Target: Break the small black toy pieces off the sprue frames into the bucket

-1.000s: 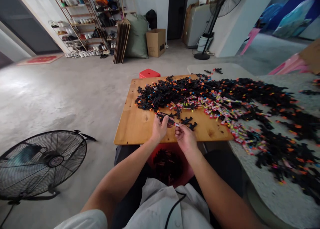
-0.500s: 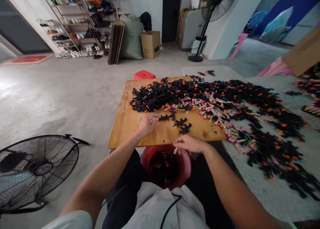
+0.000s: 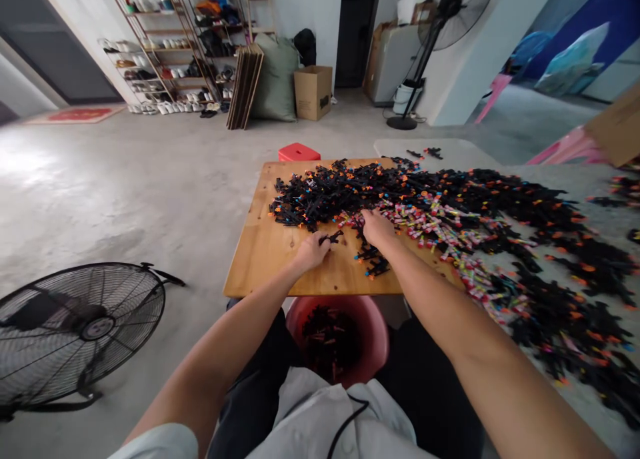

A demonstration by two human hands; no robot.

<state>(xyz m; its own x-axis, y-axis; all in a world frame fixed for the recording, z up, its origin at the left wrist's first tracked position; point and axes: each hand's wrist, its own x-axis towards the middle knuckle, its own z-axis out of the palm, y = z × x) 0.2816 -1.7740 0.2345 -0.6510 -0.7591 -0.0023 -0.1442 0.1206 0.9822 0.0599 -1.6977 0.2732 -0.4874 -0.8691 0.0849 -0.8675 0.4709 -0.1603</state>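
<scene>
My left hand is closed on a small black toy gun just above the wooden board. Farther right, my right hand reaches to the near edge of a heap of small pink-and-white tubes. Its fingers are curled together, and whatever they pinch is hidden. Behind both hands stretches a big heap of black toy guns with orange and blue tips. A few separate toy guns lie beside my right forearm. Below the board's edge, a red basin between my knees holds dark and pinkish pieces.
More toy guns and tubes cover the grey table on the right. A floor fan stands at the left. Behind the board are a red stool, a cardboard box, a green sack and a standing fan.
My right hand has left the basin's rim, where it held a small tube, and moved forward to the tube heap. My left hand now grips a toy gun. The view has shifted slightly.
</scene>
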